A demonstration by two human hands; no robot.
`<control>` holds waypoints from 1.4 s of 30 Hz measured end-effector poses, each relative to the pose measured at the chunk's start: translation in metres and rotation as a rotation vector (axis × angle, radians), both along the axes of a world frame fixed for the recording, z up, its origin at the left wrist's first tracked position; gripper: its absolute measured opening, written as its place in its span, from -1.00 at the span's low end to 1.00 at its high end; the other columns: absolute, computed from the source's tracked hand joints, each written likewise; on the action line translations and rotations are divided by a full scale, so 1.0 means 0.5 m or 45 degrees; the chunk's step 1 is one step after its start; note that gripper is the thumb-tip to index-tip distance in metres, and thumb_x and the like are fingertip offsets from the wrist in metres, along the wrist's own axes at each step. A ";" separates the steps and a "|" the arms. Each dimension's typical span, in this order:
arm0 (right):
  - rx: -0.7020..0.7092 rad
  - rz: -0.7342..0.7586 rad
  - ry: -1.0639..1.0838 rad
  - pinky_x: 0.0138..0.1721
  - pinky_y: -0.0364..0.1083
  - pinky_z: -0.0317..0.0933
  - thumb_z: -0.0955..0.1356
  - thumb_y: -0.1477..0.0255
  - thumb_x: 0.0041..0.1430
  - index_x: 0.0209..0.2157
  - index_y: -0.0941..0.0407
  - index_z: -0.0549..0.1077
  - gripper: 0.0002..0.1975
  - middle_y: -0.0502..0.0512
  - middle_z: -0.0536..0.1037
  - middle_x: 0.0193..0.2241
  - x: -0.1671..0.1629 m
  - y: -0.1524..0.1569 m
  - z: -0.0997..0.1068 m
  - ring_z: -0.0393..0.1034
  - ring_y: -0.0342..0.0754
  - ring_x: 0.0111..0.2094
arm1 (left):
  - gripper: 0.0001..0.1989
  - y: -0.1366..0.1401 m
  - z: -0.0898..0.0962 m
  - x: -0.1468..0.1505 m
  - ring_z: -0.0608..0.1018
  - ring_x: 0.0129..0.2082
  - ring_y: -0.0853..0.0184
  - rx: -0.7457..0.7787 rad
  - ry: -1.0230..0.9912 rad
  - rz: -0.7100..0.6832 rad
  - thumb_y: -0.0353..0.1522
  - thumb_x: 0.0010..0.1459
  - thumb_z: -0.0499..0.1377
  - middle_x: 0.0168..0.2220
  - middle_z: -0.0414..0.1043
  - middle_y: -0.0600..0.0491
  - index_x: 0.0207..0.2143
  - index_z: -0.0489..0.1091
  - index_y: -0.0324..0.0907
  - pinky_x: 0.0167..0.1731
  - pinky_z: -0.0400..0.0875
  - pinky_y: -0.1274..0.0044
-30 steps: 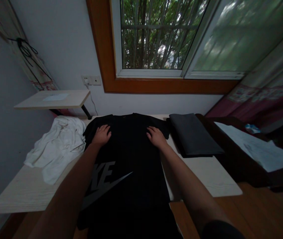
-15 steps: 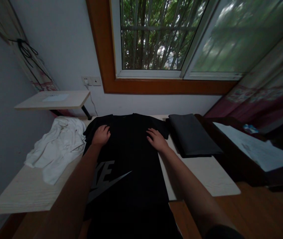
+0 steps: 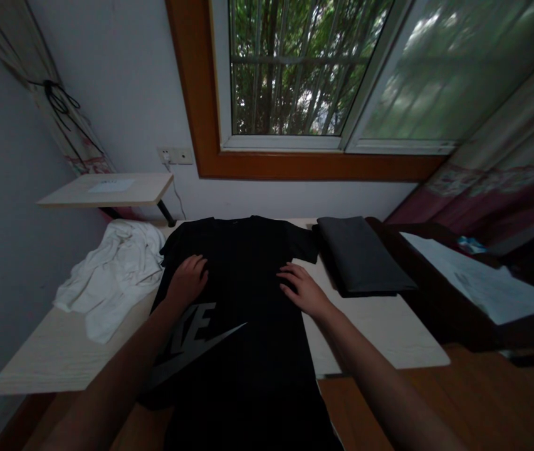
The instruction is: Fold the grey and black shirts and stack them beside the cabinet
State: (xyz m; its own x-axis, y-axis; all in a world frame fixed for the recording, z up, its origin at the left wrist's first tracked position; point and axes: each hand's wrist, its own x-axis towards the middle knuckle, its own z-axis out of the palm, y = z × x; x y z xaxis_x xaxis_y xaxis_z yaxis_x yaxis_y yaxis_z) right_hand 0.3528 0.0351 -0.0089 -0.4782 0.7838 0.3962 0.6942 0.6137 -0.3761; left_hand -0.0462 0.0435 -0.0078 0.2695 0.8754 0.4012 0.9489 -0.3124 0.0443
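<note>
A pale tabletop (image 3: 384,329) is stretching across the lower half of the frame beneath a window (image 3: 304,69) at top center. Over its middle, a black T-shirt (image 3: 251,275) is lying spread, its neckline facing the wall and its lower end sinking into darkness at bottom center, where the hem is not showing clearly. Two bare forearms are reaching in from the bottom corners, angling toward each other over the garment. A rumpled white cloth (image 3: 116,266) is sitting at center left; a dark gray folded item (image 3: 361,254) is resting right of center, close beside one sleeve. Gray lettering and a swoosh (image 3: 205,351) are showing on the shirt, the left arm partly covering them. Near the frame's middle, both hands are opening flat, gripping nothing: the left hand (image 3: 188,280) is lying palm down on the shirt's left side, fingers close together and pointing up and right; the right hand (image 3: 303,287) is extending up and left across the right edge, fingers slightly parted and gently bent, thumb apart. How firmly either is pressing, one cannot tell.
</note>
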 end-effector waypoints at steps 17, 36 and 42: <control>0.023 -0.076 -0.176 0.22 0.19 0.28 0.30 0.39 0.32 0.08 -0.02 0.52 -0.66 0.13 0.52 0.12 -0.007 -0.031 0.010 0.37 0.13 0.19 | -0.55 -0.107 -0.012 -0.051 0.38 0.26 0.09 -0.084 -0.048 -0.035 -0.26 0.36 -0.03 0.24 0.37 -0.17 0.18 0.38 -0.25 0.30 0.27 0.21; -0.049 -0.229 0.100 0.29 0.13 0.16 0.27 0.36 0.31 0.23 0.08 0.35 -0.53 0.20 0.34 0.26 -0.007 0.114 -0.028 0.25 0.09 0.26 | -0.54 0.078 -0.023 -0.078 0.39 0.25 0.09 -0.051 -0.034 -0.060 -0.30 0.34 -0.03 0.22 0.40 -0.17 0.17 0.40 -0.29 0.30 0.24 0.23; -0.075 -0.278 0.194 0.14 0.15 0.26 0.29 0.35 0.30 0.02 0.05 0.50 -0.70 0.17 0.50 -0.09 0.000 0.075 -0.024 0.36 0.13 0.03 | -0.55 0.093 -0.032 -0.092 0.42 0.22 0.07 0.045 0.030 -0.061 -0.33 0.33 -0.02 0.20 0.42 -0.21 0.15 0.42 -0.34 0.29 0.24 0.25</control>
